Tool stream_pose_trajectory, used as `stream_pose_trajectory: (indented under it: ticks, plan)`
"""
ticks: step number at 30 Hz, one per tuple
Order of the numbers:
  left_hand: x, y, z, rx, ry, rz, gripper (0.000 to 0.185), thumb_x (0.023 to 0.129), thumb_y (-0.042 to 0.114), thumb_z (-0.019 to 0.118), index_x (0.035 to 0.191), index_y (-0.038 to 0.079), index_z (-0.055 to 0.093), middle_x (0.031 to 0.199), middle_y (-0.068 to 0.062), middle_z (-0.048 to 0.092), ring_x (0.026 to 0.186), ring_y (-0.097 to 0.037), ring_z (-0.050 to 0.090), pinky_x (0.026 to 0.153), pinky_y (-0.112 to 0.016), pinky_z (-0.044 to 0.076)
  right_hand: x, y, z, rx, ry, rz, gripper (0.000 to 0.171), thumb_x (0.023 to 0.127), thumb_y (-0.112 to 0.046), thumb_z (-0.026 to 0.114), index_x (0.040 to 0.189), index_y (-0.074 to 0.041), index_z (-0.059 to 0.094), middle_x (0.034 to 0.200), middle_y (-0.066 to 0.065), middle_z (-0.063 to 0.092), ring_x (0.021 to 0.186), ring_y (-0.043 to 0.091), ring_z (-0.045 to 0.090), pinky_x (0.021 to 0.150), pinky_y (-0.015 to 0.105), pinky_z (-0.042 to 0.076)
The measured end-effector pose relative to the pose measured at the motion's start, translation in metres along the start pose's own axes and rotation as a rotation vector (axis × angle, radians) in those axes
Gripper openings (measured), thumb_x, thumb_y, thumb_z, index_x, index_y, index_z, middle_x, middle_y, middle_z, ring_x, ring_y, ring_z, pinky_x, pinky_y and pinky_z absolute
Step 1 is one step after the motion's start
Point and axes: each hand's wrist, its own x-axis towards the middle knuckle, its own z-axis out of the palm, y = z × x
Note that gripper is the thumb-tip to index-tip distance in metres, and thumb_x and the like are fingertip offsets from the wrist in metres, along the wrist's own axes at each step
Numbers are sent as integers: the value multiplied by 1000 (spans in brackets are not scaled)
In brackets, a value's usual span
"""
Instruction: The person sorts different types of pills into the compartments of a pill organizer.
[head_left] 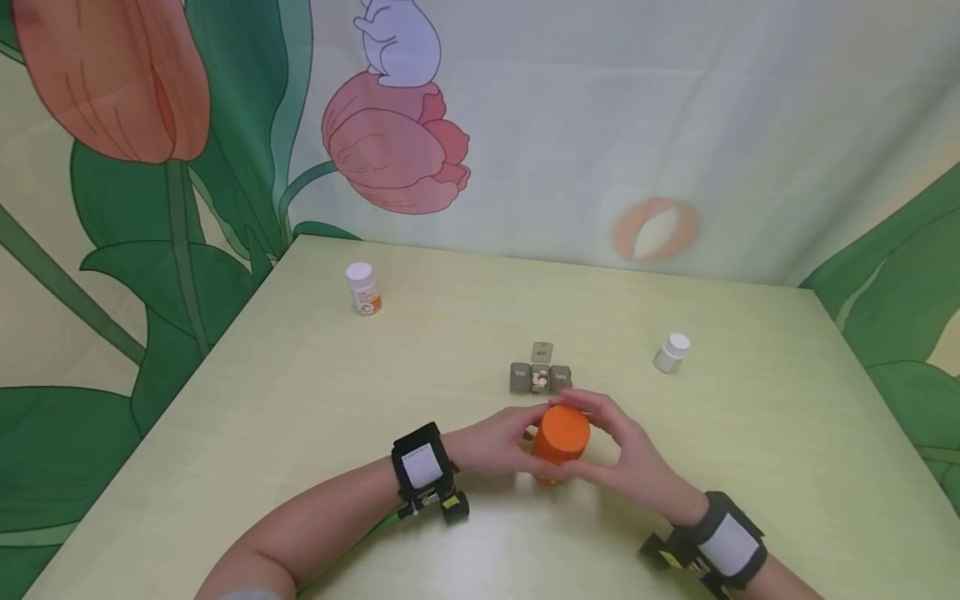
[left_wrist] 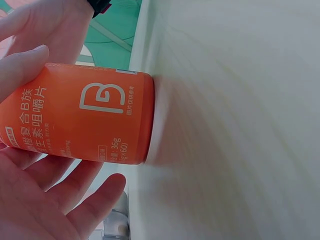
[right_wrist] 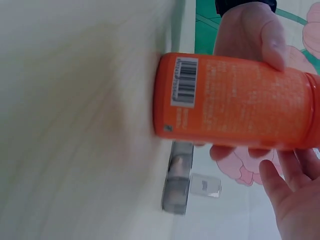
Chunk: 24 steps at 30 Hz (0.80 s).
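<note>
I see the orange cylindrical plastic bottle point(head_left: 560, 442) upright on the pale green table point(head_left: 300, 400), base down, grasped between left hand point(head_left: 491, 442) and right hand point(head_left: 637, 458); fingers curl around its upper body.

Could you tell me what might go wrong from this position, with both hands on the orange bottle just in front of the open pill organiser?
1. The orange bottle stands close in front of the pill organiser, whose middle lid is up with tablets showing; a slip could knock it and spill them.
2. The left hand and right hand hold the bottle mostly by the fingertips, so twisting the cap could tip the bottle on the table.
</note>
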Motion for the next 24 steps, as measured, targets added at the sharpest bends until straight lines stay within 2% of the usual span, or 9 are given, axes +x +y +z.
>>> stream_pose_trajectory:
  ticks: [6, 13, 19, 24]
  plan:
    - [0, 3, -1, -4, 13, -8, 61, 83, 24, 79, 137, 21, 50, 120, 15, 58, 113, -6, 50, 93, -31, 43, -10, 0, -9, -19, 69, -32, 65, 76, 7, 78, 134, -2, 50, 128, 10, 58, 117, 11, 53, 94, 29, 45]
    - [1, 5, -1, -7, 14, -16, 60, 83, 22, 79, 136, 19, 51, 120, 14, 59, 112, -6, 51, 94, -30, 43, -12, 4, -12, -68, 125, -19, 55, 78, 8, 76, 127, -4, 54, 118, 7, 62, 108, 14, 57, 90, 27, 47]
    - [1, 3, 0, -5, 8, -9, 54, 84, 24, 79, 131, 20, 54, 117, 15, 59, 111, -6, 51, 94, -31, 43, -2, 8, -11, -60, 69, 6, 67, 75, 0, 82, 133, -4, 49, 129, 8, 55, 116, 16, 50, 93, 31, 44]
    - [1, 3, 0, -9, 1, -8, 51, 85, 23, 77, 130, 20, 54, 118, 14, 59, 111, -7, 51, 94, -30, 43, 8, 7, -4, -33, -5, 72, 78, 75, -13, 85, 140, -11, 42, 139, 1, 48, 125, 17, 44, 98, 44, 40]
